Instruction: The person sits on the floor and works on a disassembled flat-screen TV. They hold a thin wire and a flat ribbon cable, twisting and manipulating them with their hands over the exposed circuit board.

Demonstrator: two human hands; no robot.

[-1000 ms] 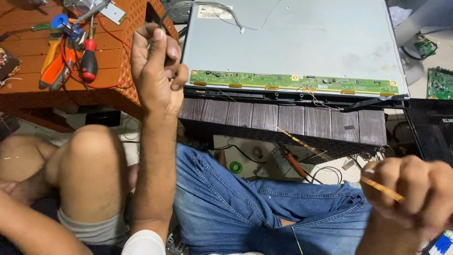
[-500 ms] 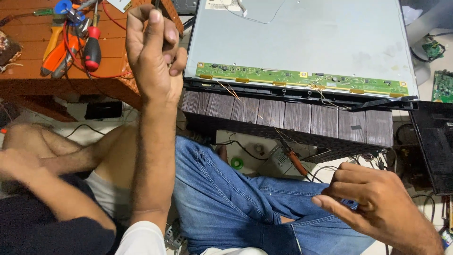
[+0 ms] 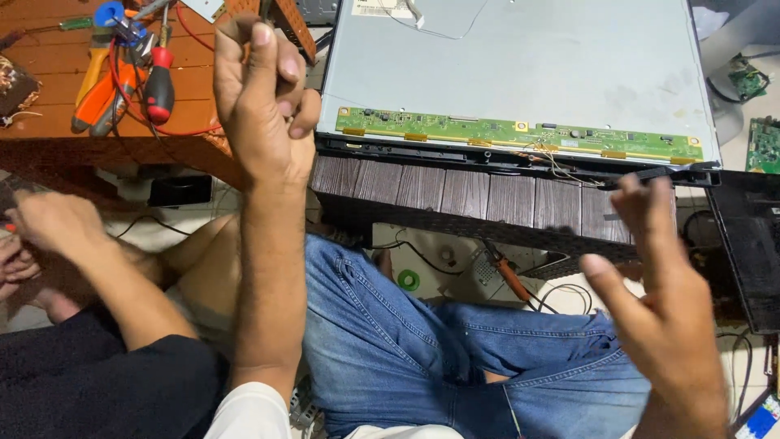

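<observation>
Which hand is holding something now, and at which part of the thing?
The right hand is open and holds nothing. The left hand is closed in a fist; whether it grips anything cannot be told.

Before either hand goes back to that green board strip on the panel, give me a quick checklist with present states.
1. Right hand empty, fingers spread: ok.
2. Left hand free: cannot tell; it is closed, possibly pinching something thin.
3. Green board strip unobstructed along the panel edge: ok.
4. Thin wires at the strip tidy: not ok, loose loops.
5. Red-handled screwdriver within sight on the wooden table: ok.
6. Another person's hand away from the panel: ok.
</observation>
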